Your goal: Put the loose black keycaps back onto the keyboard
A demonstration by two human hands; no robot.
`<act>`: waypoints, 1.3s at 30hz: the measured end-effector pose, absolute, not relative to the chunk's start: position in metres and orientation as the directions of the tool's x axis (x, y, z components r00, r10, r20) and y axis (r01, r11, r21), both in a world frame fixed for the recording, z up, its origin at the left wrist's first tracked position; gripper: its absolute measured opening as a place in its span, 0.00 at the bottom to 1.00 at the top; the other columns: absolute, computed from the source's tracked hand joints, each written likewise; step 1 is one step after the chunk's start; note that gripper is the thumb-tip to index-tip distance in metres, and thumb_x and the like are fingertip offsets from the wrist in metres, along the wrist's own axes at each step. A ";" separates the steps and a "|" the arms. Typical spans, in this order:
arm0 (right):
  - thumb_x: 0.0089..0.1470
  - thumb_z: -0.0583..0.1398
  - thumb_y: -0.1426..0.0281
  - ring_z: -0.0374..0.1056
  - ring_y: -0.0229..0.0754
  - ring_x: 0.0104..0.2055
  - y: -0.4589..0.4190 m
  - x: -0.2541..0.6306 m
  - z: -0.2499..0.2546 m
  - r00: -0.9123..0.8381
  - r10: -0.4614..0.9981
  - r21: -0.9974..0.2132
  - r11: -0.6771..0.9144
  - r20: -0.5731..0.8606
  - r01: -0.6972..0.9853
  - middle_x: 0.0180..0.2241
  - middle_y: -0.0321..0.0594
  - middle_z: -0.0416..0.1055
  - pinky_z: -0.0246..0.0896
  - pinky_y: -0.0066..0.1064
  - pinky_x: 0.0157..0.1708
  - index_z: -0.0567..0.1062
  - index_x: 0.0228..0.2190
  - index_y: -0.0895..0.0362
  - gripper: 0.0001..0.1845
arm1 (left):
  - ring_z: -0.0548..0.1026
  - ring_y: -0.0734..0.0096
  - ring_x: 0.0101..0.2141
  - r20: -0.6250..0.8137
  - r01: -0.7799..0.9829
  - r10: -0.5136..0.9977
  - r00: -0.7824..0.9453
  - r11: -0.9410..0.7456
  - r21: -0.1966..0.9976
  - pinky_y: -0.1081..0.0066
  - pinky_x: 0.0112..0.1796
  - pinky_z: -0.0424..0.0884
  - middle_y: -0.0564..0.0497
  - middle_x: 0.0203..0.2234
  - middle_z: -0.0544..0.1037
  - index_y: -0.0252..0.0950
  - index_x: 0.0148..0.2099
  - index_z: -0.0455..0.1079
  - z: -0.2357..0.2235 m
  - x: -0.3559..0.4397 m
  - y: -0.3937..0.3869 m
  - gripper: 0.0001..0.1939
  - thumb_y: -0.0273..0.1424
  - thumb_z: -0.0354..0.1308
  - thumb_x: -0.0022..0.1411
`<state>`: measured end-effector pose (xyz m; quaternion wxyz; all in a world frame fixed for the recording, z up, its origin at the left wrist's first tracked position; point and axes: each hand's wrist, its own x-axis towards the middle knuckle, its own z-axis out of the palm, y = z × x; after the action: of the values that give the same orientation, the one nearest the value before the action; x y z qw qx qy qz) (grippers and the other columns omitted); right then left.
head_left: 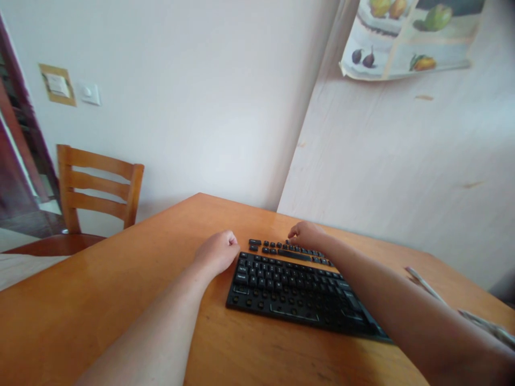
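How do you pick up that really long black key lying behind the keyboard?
Pinch the long key near its middle, coming from above, with the grip across its narrow width. It lies flat and is long and thin, so its middle should balance best. Small loose keys sit close by its ends, and the keyboard lies in front, so straight down looks easiest.

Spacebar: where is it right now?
In the head view, the spacebar lies off the keyboard, on the table just beyond its far edge, slightly right of centre and nearer the right hand than the left.
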<state>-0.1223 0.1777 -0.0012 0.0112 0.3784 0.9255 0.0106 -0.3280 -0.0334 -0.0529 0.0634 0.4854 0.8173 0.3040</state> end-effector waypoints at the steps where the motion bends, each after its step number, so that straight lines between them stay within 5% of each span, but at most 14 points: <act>1: 0.51 0.63 0.62 0.71 0.44 0.45 0.179 -0.123 -0.002 -0.715 0.699 0.026 0.715 -0.024 0.698 0.43 0.40 0.79 0.62 0.30 0.42 0.83 0.39 0.50 0.14 | 0.73 0.68 0.29 0.192 0.755 0.831 -0.523 0.346 0.556 0.71 0.26 0.56 0.53 0.28 0.78 0.41 0.32 0.71 -0.053 -0.328 -0.034 0.06 0.32 0.53 0.59; 16: 0.55 0.60 0.61 0.71 0.42 0.39 0.168 -0.126 0.005 -0.716 0.698 0.016 0.715 0.009 0.698 0.38 0.40 0.79 0.59 0.30 0.34 0.83 0.36 0.51 0.13 | 0.72 0.68 0.29 0.177 0.752 0.830 -0.529 0.362 0.551 0.71 0.26 0.56 0.53 0.28 0.78 0.40 0.32 0.71 -0.049 -0.324 -0.034 0.07 0.32 0.52 0.58; 29: 0.58 0.59 0.65 0.67 0.41 0.36 0.048 -0.064 0.022 -0.912 0.392 -0.053 0.920 0.120 0.388 0.32 0.38 0.73 0.58 0.30 0.36 0.81 0.34 0.51 0.10 | 0.72 0.69 0.30 0.236 0.774 0.822 -0.519 0.334 0.538 0.71 0.26 0.56 0.52 0.30 0.79 0.40 0.33 0.71 -0.057 -0.328 -0.036 0.07 0.31 0.52 0.60; 39: 0.59 0.57 0.62 0.68 0.44 0.38 0.037 -0.045 0.011 -0.887 0.455 -0.051 0.890 0.076 0.453 0.32 0.41 0.73 0.59 0.33 0.38 0.81 0.34 0.51 0.13 | 0.72 0.68 0.30 0.264 0.795 0.808 -0.526 0.358 0.489 0.71 0.27 0.58 0.52 0.31 0.78 0.40 0.35 0.71 -0.059 -0.325 -0.038 0.06 0.30 0.53 0.61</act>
<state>-0.0450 0.0375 0.0114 -0.0431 0.2338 0.9712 -0.0160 -0.3246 -0.0379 -0.0585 0.0111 0.4865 0.8239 0.2904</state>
